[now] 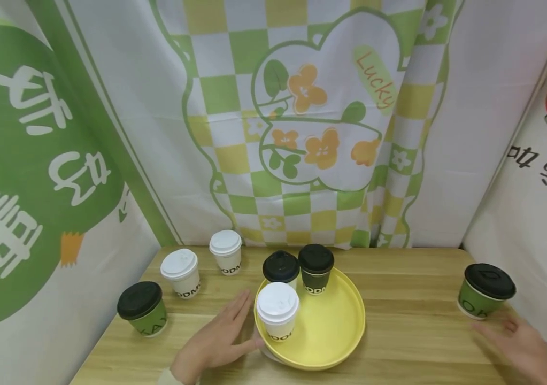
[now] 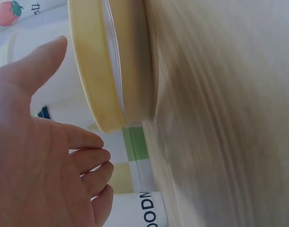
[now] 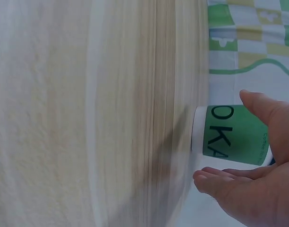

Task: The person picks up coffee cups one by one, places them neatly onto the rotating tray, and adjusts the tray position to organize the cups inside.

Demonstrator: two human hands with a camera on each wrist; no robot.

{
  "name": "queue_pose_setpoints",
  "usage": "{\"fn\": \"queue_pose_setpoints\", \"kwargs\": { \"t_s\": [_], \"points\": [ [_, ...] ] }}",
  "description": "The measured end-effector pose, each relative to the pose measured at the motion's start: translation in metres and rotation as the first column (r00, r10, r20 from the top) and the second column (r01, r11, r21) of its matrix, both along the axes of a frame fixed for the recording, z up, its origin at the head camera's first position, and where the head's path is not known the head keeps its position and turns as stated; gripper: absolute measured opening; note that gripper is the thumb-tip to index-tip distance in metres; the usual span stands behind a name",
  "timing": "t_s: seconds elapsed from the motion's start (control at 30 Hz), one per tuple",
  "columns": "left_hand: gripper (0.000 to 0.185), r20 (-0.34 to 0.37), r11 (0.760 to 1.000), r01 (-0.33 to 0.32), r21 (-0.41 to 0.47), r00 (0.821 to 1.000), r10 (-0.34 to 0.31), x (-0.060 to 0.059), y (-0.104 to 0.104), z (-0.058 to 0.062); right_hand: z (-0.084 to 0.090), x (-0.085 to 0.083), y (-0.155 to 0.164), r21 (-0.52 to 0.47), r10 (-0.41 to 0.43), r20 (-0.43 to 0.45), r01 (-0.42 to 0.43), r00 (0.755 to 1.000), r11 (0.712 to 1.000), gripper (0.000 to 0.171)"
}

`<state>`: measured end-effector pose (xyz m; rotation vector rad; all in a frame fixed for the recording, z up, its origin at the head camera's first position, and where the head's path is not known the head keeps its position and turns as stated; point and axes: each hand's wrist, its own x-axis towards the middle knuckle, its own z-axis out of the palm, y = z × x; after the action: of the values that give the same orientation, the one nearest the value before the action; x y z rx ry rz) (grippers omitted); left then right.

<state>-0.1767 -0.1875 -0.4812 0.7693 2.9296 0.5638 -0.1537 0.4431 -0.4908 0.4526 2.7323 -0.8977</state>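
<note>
A round yellow tray lies on the wooden table and holds a white-lidded cup, a black-lidded cup and a dark green black-lidded cup. My left hand lies open just left of the tray, fingers straight, near the white cup; the left wrist view shows the tray's rim beside my palm. My right hand is open at the right, just below a green black-lidded cup, whose green side shows close to my fingers. Neither hand holds anything.
Left of the tray stand two white-lidded cups and a green black-lidded cup. Printed cloth walls close in the table at the back, left and right. Bare wood lies between the tray and the right cup.
</note>
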Motion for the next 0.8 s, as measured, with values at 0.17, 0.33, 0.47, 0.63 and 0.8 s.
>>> {"fn": "queue_pose_setpoints", "kwargs": {
  "t_s": [0.17,0.33,0.47,0.63,0.8],
  "points": [
    [0.104,-0.019,0.999,0.034,0.005,0.999,-0.033,0.003,0.004,-0.001,0.002,-0.007,0.006,-0.012,-0.042,0.005,0.042,0.999,0.999,0.127],
    [0.105,-0.005,1.000,0.016,0.004,1.000,-0.016,0.001,0.008,-0.003,0.002,-0.018,0.004,0.008,-0.047,-0.072,0.047,0.996,0.999,0.122],
    [0.107,0.004,1.000,0.006,0.006,1.000,-0.006,-0.005,0.007,-0.006,-0.001,-0.024,0.000,0.001,-0.076,-0.168,0.077,0.983,0.997,0.113],
    [0.099,-0.014,0.999,0.038,0.008,0.999,-0.038,-0.008,0.005,-0.005,-0.003,-0.027,-0.003,-0.034,-0.085,-0.242,0.079,0.967,0.996,0.101],
    [0.085,-0.045,0.999,0.049,-0.001,0.998,-0.049,-0.009,0.003,0.001,-0.001,-0.029,-0.005,-0.050,-0.113,-0.260,0.103,0.959,0.993,0.099]
  ]
}}
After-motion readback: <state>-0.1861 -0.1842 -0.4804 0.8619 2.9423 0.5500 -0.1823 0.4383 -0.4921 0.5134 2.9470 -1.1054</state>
